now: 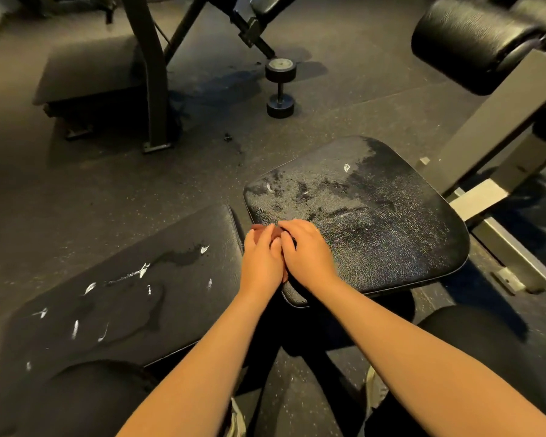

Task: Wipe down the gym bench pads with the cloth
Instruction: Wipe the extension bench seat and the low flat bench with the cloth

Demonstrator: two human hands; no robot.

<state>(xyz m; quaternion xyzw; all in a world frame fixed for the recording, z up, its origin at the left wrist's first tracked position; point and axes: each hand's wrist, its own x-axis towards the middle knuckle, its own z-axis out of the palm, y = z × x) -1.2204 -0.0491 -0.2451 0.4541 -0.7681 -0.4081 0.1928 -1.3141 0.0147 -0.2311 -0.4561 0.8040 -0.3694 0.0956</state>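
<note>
Left hand (260, 263), right hand (306, 253) — curled round cloth (260, 229) on pad (375, 222).

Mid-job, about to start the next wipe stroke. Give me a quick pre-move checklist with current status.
1. Grip on cloth: ok, left hand and right hand both clutch it.
2. Contact with seat pad: ok, hands sit at its edge nearest the back pad.
3. seat pad wiped: not ok, droplets cover it.
4. back pad wiped: not ok, puddles remain.
5. State of the cloth: cannot tell, mostly hidden.
</note>
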